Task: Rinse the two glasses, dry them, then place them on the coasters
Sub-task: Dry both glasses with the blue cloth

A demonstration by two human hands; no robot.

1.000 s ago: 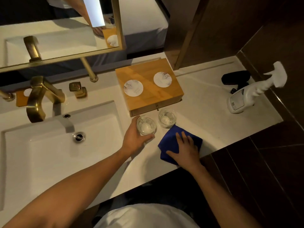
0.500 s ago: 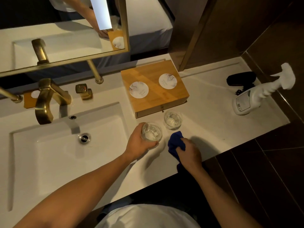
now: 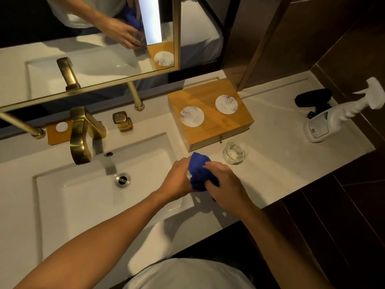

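The glass being dried (image 3: 188,174) sits just below the centre of the frame, almost wholly hidden; only a sliver of clear rim shows between the two hands. It looks like a short, thin-walled tumbler: light, rigid, breakable, and probably slick while wet, so it is best held round its side wall with the whole palm, not pinched at the rim.

The left hand (image 3: 177,178) is curled around that glass from the left, fingers wrapped on its wall, holding it above the counter's edge beside the sink. The right hand (image 3: 224,180) is curled round a dark blue cloth (image 3: 199,172), which is bunched and pressed over and into the top of the glass. The cloth is soft and bulky, so it should give good purchase on wet glass. Both hands are closed, with no fingers spread.

The second glass (image 3: 235,152) stands upright on the white counter (image 3: 281,159), up and to the right of the hands and not touching them, close to the front of a wooden box (image 3: 226,126). Whether it is dry cannot be told. On the box lid, right of centre, lie two round white coasters (image 3: 192,116) (image 3: 226,104), both bare.

To the left is the sink (image 3: 87,195) with its brass tap (image 3: 80,136). At the far right edge a white spray bottle (image 3: 325,125) lies on the counter, with a dark object behind it.
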